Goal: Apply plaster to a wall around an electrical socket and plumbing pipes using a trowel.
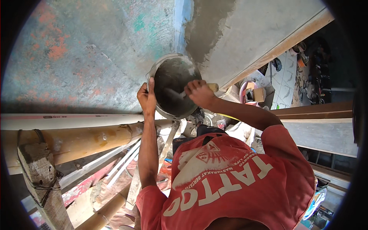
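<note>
A dark round bucket with a greyish rim is held up against the wall, its mouth facing me. My left hand grips the bucket's left rim, thumb lying along the edge and fingers wrapped outside. Over the right side of the opening, my right hand is closed around a trowel, whose pale wooden handle sticks out to the right. The trowel's blade reaches into the bucket and is smeared by motion. Shadow hides most of what lies inside the bucket.
Ahead stands a wall with a damp grey plaster patch. A bamboo pole and a white pipe run across the left. An upright timber is wired on there. Below right are a pink basin and a cardboard box.
</note>
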Motion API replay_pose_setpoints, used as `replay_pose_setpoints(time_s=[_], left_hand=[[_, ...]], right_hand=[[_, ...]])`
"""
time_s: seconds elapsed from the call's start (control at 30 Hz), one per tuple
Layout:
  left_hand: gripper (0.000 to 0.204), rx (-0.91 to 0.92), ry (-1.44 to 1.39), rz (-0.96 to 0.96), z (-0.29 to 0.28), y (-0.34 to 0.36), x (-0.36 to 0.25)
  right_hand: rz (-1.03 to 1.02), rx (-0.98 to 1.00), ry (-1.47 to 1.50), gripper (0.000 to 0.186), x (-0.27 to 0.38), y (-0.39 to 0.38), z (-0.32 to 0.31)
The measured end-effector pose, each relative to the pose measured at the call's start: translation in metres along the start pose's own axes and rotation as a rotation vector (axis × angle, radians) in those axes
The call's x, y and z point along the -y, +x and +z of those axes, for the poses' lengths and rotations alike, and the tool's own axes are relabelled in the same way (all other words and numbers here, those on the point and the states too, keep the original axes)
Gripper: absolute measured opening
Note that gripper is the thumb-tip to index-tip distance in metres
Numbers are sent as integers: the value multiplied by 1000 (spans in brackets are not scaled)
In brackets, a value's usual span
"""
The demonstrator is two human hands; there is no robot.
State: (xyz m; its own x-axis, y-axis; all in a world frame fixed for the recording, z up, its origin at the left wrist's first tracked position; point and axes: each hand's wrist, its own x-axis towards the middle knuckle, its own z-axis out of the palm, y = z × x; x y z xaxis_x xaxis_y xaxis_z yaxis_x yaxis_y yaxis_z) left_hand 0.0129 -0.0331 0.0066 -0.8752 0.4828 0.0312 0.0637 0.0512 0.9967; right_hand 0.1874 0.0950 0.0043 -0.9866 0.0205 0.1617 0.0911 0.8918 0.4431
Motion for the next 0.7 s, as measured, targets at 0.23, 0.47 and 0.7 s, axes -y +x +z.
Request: replay_pose_setpoints(time_s=[0.23, 0.47, 0.7], left_hand=[[49, -26, 79, 66, -2, -4, -2], [45, -88, 31, 50, 0, -1, -3], [48, -171, -44, -78, -9, 1, -5]], right_hand=[[17, -70, 320, 21, 19, 2, -17], [433, 56, 1094, 31, -18, -45, -8], [728, -184, 1140, 22, -82, -66, 45]])
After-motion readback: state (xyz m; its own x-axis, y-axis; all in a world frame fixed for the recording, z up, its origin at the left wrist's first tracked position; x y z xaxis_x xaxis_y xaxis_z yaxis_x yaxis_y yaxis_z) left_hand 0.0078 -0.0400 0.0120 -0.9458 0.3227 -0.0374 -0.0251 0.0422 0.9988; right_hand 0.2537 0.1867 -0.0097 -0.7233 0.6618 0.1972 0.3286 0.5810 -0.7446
